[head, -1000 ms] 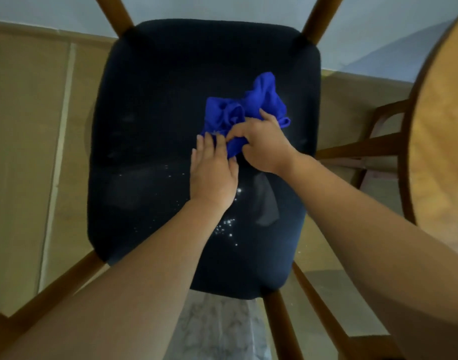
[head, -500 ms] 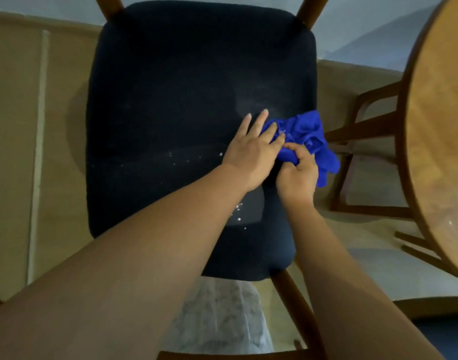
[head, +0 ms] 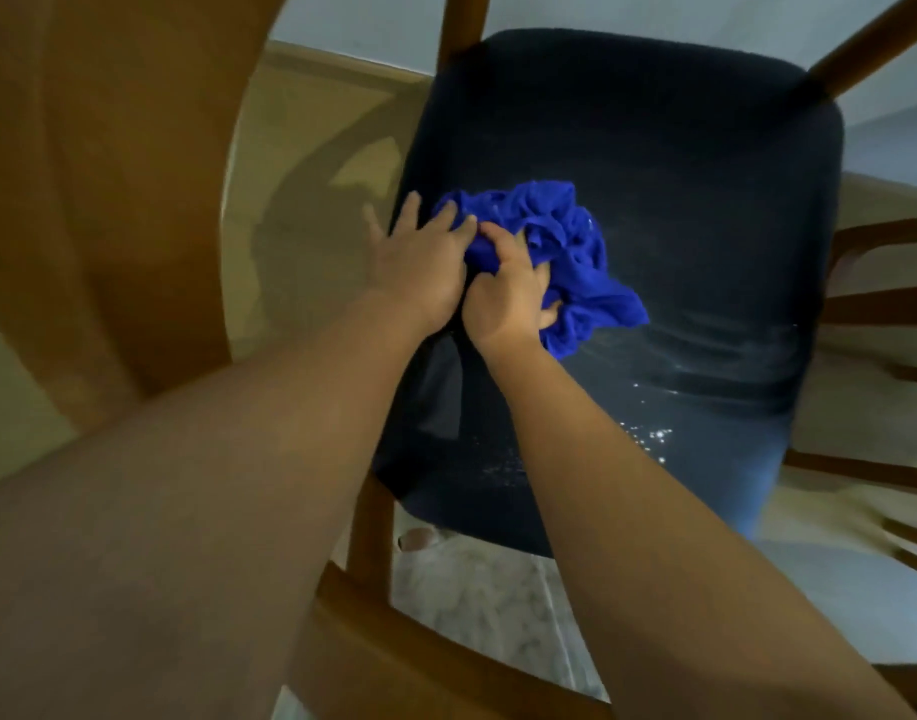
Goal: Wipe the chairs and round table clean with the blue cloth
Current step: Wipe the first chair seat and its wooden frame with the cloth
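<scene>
Here, the right hand [head: 505, 298] clenches the bunched blue cloth [head: 568, 236] on the dark chair seat [head: 664, 148], the left hand [head: 420, 265] pressing its edge with straight fingers.

The blue cloth [head: 565, 236] lies bunched on the left-middle of the dark navy chair seat [head: 679, 174], with white specks [head: 648, 436] near the seat's front.

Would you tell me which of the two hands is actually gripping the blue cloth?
The right hand: its fingers curl into the bunched blue cloth, while the left hand lies flat, fingers straight, at its edge.
</scene>
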{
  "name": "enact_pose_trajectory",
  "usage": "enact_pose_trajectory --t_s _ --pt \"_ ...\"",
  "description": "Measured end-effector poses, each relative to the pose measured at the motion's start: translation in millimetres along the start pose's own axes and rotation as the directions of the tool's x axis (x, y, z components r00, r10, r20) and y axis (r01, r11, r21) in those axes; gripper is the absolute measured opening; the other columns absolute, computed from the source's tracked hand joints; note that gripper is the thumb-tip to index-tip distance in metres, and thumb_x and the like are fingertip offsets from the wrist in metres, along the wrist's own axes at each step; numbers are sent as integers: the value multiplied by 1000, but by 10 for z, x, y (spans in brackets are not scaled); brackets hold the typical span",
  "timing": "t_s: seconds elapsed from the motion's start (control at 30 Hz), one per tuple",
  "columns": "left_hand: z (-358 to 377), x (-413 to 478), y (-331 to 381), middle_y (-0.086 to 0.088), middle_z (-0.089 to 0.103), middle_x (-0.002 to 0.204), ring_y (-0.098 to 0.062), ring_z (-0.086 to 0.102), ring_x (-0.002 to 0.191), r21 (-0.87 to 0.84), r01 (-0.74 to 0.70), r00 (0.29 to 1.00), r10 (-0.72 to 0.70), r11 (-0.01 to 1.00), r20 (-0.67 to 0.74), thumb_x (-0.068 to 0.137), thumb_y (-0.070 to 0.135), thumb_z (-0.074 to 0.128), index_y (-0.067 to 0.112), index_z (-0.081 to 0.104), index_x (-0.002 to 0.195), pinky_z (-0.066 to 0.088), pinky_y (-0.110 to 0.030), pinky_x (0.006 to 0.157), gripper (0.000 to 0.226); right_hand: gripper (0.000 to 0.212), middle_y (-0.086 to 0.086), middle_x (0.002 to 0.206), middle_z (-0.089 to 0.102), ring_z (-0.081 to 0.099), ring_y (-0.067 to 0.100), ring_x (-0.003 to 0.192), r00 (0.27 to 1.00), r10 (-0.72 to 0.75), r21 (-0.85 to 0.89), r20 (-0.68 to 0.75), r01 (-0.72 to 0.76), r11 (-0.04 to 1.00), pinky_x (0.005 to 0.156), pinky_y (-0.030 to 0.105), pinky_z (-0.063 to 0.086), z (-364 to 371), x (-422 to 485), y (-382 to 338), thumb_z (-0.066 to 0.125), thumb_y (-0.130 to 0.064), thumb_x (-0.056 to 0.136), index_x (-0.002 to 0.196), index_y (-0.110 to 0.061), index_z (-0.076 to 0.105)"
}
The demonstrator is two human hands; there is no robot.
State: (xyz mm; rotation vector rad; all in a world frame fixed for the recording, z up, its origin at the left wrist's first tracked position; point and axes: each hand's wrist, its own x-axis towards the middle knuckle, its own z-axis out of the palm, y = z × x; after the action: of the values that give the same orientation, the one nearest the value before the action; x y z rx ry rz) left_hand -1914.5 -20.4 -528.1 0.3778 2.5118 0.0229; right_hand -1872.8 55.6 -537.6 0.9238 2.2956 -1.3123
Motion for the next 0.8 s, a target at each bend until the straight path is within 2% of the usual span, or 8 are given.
enact_pose_trajectory --t_s 0.1,0.2,0.27,0.37,0.5,0.6,0.7,0.8 --pt "153 -186 -97 -3 19 155 -32 9 143 -89 227 974 -226 970 22 98 21 31 22 17 148 6 -60 112 52 57 -13 151 27 5 18 142 980 -140 -130 142 158 979 108 57 -12 133 5 -60 38 0 83 126 -35 50" --pt "298 -404 -52 -8 35 146 -32 23 138 -120 373 927 -366 920 78 97 19 34 16 28 144 14 -58 111 47 53 -11 140 41 16 18 137 924 -221 -201 314 292 935 107 56 -10 95 -30 -5 39 -1 82 118 -35 56" --pt "411 -580 -56 -11 46 136 -33 36 130 -147 447 894 -436 882 104 96 20 33 13 39 135 25 -54 108 41 47 -14 139 43 19 18 135 848 -265 -272 459 418 867 107 55 -7 77 -112 29 41 -6 86 117 -37 57" --pt "590 -842 18 -14 54 124 -34 51 114 -280 607 794 -582 744 175 96 21 35 9 45 127 41 -46 96 35 34 -16 144 37 14 18 138 703 -290 -319 649 598 735 107 59 -5 111 -256 72 43 -19 93 119 -36 57" --pt "794 -928 201 -18 54 126 -36 53 111 -415 682 711 -679 602 185 95 18 38 4 43 131 46 -45 90 39 33 -15 142 39 18 17 138 534 -299 -289 791 757 586 108 59 -4 18 -251 159 43 -23 94 123 -35 55" --pt "878 -906 466 -23 45 135 -39 46 120 -410 653 728 -677 636 108 94 15 37 0 37 136 40 -50 98 44 38 -15 139 43 23 16 136 483 -349 -246 803 802 545 110 50 -2 -226 -105 312 44 -18 93 126 -34 53" --pt "865 -926 875 -22 36 143 -36 37 130 -316 608 771 -637 728 16 96 13 36 1 32 140 32 -46 107 46 41 -14 134 49 28 15 134 489 -407 -236 772 815 530 112 41 -5 -539 -4 542 46 -12 90 124 -32 55" --pt "846 -909 1261 -20 32 147 -33 30 135 -271 545 822 -569 794 -13 97 15 35 3 29 142 26 -43 111 47 42 -15 132 51 29 13 135 510 -419 -291 751 825 484 113 40 -8 -927 74 737 45 -11 89 124 -33 55"
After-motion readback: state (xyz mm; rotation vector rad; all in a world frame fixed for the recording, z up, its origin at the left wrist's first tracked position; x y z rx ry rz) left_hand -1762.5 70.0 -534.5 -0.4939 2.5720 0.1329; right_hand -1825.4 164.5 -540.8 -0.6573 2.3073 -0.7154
